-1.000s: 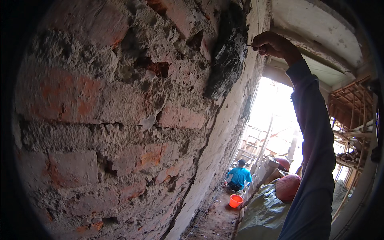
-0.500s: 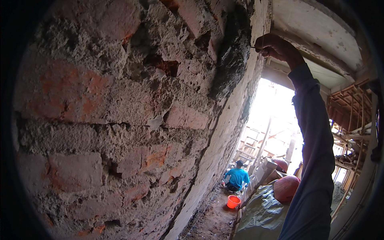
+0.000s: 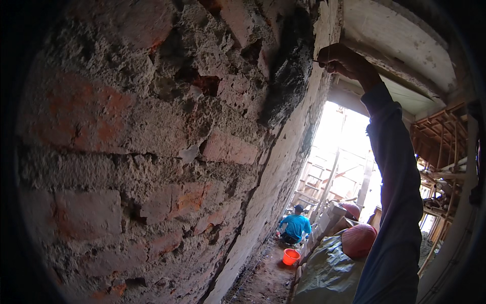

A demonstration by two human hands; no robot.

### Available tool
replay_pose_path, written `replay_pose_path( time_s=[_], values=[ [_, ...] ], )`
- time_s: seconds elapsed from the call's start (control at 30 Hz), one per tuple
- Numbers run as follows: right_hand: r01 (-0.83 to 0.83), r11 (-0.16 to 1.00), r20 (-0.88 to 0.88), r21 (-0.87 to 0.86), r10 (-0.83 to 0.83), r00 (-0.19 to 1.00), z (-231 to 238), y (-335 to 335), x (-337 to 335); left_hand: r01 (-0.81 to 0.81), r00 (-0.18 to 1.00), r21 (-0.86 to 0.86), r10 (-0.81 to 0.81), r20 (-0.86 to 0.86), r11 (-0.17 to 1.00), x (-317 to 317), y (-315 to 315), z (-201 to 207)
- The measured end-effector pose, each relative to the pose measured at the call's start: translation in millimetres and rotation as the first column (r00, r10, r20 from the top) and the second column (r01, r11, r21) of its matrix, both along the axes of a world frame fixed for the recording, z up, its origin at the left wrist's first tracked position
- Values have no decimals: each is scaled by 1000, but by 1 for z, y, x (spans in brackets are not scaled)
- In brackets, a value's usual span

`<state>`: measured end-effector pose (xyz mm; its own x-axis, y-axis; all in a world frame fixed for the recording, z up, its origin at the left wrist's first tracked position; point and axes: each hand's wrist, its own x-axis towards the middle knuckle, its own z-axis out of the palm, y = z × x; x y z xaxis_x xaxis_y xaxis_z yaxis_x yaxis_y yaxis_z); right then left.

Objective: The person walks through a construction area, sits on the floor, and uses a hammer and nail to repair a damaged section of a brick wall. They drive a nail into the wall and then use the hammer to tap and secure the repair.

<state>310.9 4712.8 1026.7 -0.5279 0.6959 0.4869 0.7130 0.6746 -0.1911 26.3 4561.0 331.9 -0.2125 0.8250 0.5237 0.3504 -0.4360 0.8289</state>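
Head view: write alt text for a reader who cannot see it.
A raised right hand pinches a thin nail-like object against a rough brick wall beside a dark mortar patch. Far below, a crouching person in blue works near an orange bucket.

The thin object pinched in the right hand [image 3: 344, 62] is too small to be identified. The sleeve [image 3: 395, 202] is cut off by the lower edge. The crouching person [image 3: 296, 228] is seen only from behind.
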Motion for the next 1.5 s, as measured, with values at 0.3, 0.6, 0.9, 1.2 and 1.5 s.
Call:
replay_pose_path(
  time_s=[0.3,0.6,0.9,1.2,1.5],
  values=[
    [9,996,27,-92,-7,1000,8,5,1,-13,1000,-8,13,-23,1000,11,-17,0],
    [79,995,-127,-69,-87,988,2,2,-2,-145,989,-84,142,-35,986,7,-61,3],
    [206,961,-121,187,-185,975,-4,-19,2,-377,925,-77,379,14,923,-10,-102,-8],
    [95,651,-53,753,-84,995,-106,-72,15,-402,912,-89,407,54,911,-13,-97,0],
    [-521,824,-76,-224,518,852,-441,-121,29,-5,947,4,6,-320,1000,-2,-53,-22]
  ],
)
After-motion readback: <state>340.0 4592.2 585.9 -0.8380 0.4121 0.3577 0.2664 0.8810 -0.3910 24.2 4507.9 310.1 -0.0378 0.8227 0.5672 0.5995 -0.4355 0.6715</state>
